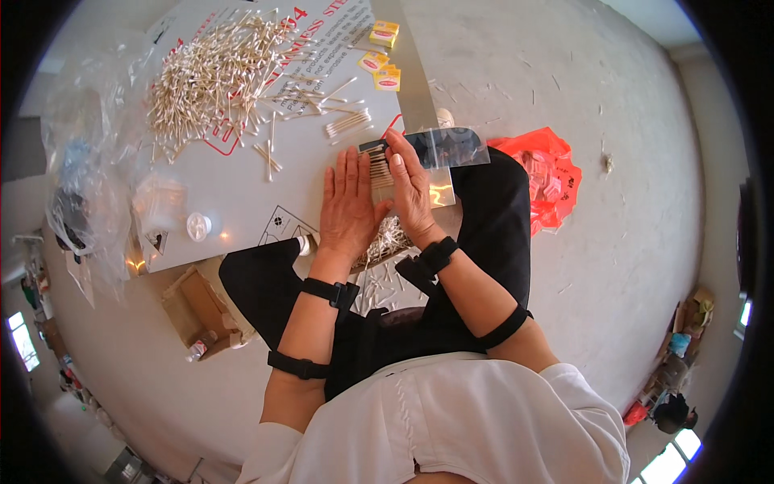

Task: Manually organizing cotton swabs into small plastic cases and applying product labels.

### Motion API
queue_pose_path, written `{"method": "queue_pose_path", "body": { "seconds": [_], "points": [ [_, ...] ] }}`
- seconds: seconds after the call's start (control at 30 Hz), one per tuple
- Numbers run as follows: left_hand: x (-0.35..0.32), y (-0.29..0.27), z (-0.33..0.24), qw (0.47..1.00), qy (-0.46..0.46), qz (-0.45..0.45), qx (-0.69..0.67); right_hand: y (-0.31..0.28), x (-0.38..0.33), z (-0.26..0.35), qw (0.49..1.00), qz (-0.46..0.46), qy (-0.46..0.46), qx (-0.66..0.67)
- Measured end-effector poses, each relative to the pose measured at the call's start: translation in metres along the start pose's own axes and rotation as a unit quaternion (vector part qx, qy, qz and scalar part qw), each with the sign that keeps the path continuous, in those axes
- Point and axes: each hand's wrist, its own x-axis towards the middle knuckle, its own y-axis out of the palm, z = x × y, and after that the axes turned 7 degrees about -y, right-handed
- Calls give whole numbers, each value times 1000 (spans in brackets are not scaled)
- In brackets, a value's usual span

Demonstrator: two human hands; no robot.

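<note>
1. Swabs (379, 171), slim, pale, stick-shaped, lie in a neat row between both hands, sticks running left-right, row stretching away from the body!
2. Left hand (348, 206) flat, fingers together, close along the row's left side; right hand (413, 194) bent-fingered at its right, about equally near. Pinching anything? Can't tell.
3. Right of the row, a clear plastic sleeve (458, 148); far left, heaped white cotton swabs (214, 81).

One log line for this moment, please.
left hand: flat, beside swab row | right hand: at row's right side | table: swab pile, yellow packets | also: red bag
</note>
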Motion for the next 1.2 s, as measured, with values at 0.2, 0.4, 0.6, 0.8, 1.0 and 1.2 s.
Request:
{"method": "queue_pose_path", "body": {
  "seconds": [0.2,0.4,0.6,0.8,1.0,1.2],
  "points": [
    [5,3,-9,1000,8,0,-4,-21,17,3,999,29,-37,-11],
    [11,6,-15,999,27,-11,-33,-67,39,39,941,174,-60,-284],
    [23,11,-31,997,45,-35,-54,-77,41,41,938,163,-72,-298],
    [31,16,-40,995,57,-54,-54,-84,54,47,828,240,-170,-477],
    [34,19,-43,995,63,-56,-45,-84,53,42,858,241,-143,-430],
    [33,19,-42,995,69,-57,-54,-82,50,41,875,253,-113,-397]
  ]
}}
